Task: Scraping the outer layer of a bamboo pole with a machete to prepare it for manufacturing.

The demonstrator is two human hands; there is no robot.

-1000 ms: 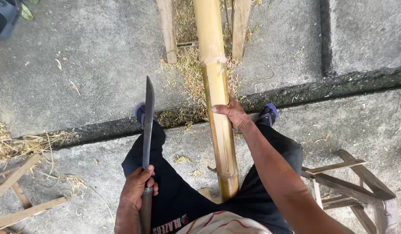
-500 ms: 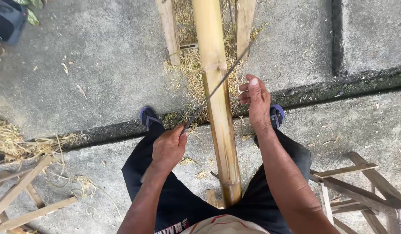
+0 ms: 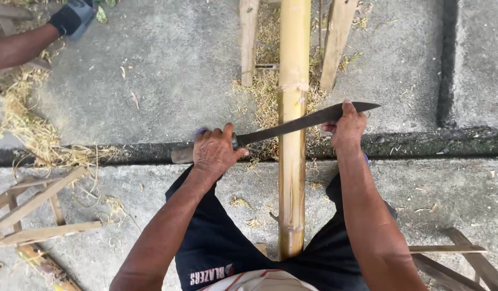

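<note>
One bamboo pole (image 3: 292, 161), one long knife (image 3: 303, 124), two wooden slats (image 3: 249, 37).

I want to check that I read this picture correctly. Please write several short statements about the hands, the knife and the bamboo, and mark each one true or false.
1. The left hand grips the handle of the long knife. True.
2. The right hand rests on the concrete ground. False: it presses on the back of the blade near its tip.
3. The blade lies across the bamboo pole. True.
4. The bamboo pole lies to the left of both legs. False: it runs between the legs.
5. Another person's arm shows at the upper left. True.
6. Both hands wear gloves. False: both are bare.
</note>
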